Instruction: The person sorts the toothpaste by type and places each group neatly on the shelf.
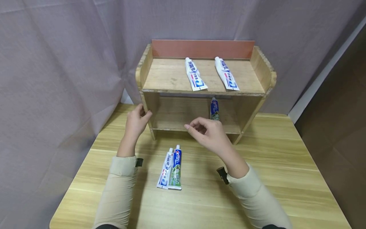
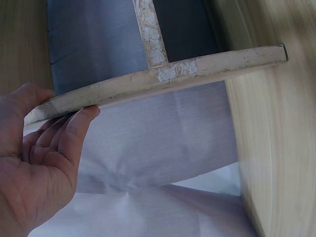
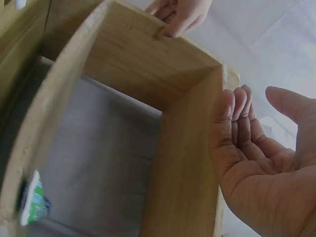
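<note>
My left hand (image 1: 137,120) pinches the front edge of the left side panel of a small wooden shelf (image 1: 183,114). In the left wrist view, thumb and fingers lie on opposite faces of that panel (image 2: 123,84). My right hand (image 1: 210,132) hovers before the lower board, fingers loosely curved and nothing between them. Just behind it, a blue and green toothpaste tube (image 1: 214,109) lies on the lower board, partly hidden by the hand. Two white toothpaste tubes, a left one (image 1: 195,74) and a right one (image 1: 226,73), lie on the top board, caps toward the back.
On the table (image 1: 200,197) in front of the shelf, a white toothpaste tube (image 1: 165,170) and a blue and green one (image 1: 176,168) lie side by side. Grey cloth (image 1: 71,63) hangs behind and to the left. A brown panel (image 1: 337,121) stands at the right.
</note>
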A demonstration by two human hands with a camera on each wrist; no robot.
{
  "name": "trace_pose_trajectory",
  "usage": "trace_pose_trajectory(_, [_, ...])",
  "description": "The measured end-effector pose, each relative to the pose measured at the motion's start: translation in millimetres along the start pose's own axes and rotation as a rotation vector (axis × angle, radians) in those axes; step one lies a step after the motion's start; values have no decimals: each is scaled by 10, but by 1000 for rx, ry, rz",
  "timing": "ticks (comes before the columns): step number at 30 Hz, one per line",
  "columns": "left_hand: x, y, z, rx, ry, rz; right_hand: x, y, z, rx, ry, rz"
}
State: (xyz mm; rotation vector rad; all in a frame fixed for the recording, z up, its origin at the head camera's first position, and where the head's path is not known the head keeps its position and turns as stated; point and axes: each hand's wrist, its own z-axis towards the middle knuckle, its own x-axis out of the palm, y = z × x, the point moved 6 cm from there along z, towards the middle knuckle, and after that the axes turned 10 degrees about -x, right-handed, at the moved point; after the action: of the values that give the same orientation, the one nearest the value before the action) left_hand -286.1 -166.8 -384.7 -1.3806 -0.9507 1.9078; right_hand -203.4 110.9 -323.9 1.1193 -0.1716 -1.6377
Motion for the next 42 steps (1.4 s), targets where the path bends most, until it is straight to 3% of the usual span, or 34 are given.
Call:
trace_pose_trajectory(19, [-1, 0, 5, -4, 7, -6, 142, -159, -312, 67, -53, 60])
trace_pose_trajectory(27, [2, 21, 4, -17, 10, -11, 74, -221, -345, 91, -91, 67])
trace_pose_trajectory(34, [10, 29, 1, -21, 16, -5, 44, -277, -367, 116, -86, 112])
trace_pose_trajectory(42, [10, 15, 2, -25, 22, -9, 184, -339, -484, 198, -62, 150])
